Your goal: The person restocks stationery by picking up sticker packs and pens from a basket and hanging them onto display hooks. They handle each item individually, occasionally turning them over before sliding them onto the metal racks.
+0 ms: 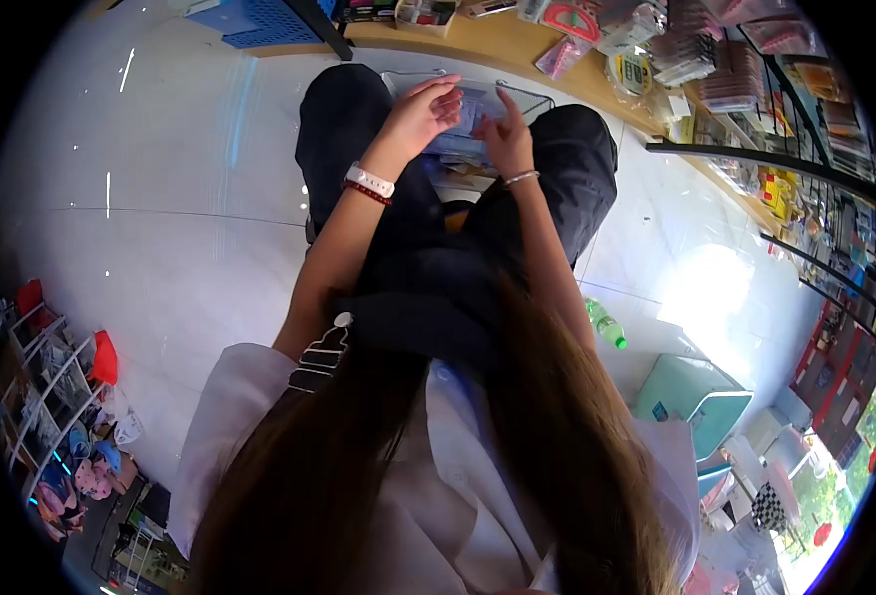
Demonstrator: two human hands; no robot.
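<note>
One clear packet [470, 117] lay on the lap, upper centre of frame, under both hands. Left hand [420, 114] rested on its left part, fingers curled over the top edge. Right hand [505, 139] sat on its right part, index finger raised, the rest bent; grip unclear. One green bottle [605, 324] lay on the floor [160, 198], right of centre. Shelves [736, 79] at upper right held packaged goods.

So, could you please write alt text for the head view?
Seen from above, a seated person's left hand and right hand both touch a clear plastic packet on their lap. Stocked shelves stand to the right, above a pale tiled floor.
</note>
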